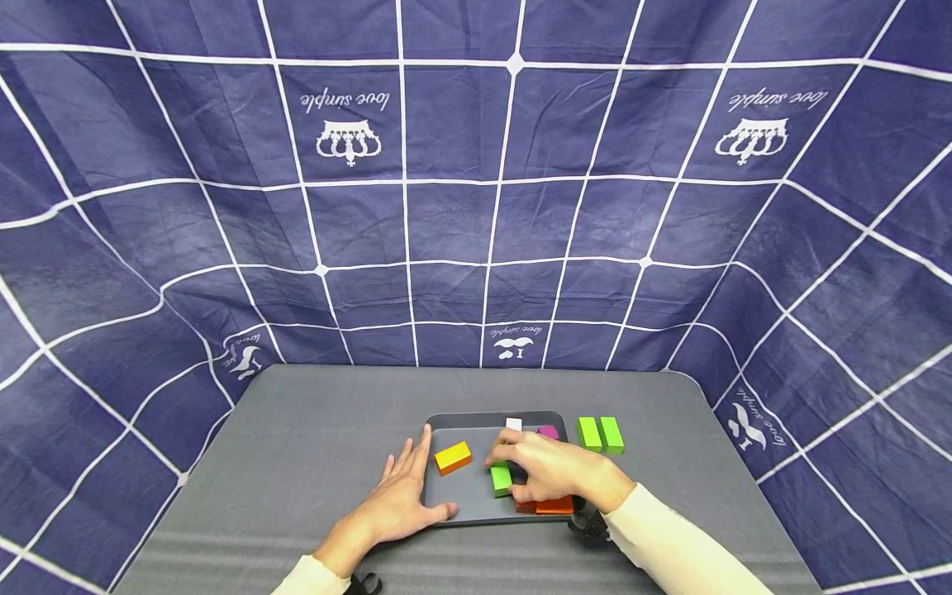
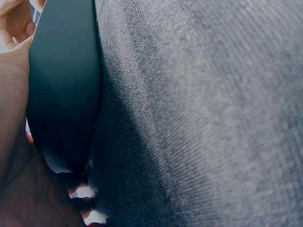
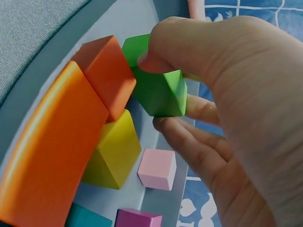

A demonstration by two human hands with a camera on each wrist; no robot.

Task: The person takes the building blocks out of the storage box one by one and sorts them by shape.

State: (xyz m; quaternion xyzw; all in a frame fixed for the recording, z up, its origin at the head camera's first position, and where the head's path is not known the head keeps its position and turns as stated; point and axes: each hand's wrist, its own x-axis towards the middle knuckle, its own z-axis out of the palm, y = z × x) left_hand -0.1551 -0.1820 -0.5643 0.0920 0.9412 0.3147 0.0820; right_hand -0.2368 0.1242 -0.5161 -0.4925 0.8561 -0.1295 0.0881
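My right hand [image 1: 554,467] reaches into a shallow grey tray [image 1: 483,522]. Its thumb and fingers pinch a green block [image 3: 158,92], which stands beside an orange block [image 3: 108,75] in the right wrist view. My left hand [image 1: 402,500] rests against the tray's left side, fingers straight and thumb at the near corner. The left wrist view shows the tray's dark outer wall [image 2: 66,85] beside the palm. A yellow-topped orange block [image 1: 454,457] lies in the tray's left part, between the hands.
Also in the tray are a long orange block [image 3: 52,151], a yellow block [image 3: 113,153], a pink cube [image 3: 157,169], a purple block [image 3: 137,218] and a teal block [image 3: 87,216]. Two green blocks [image 1: 601,435] lie on the grey table right of the tray. Blue cloth [image 1: 461,223] hangs behind.
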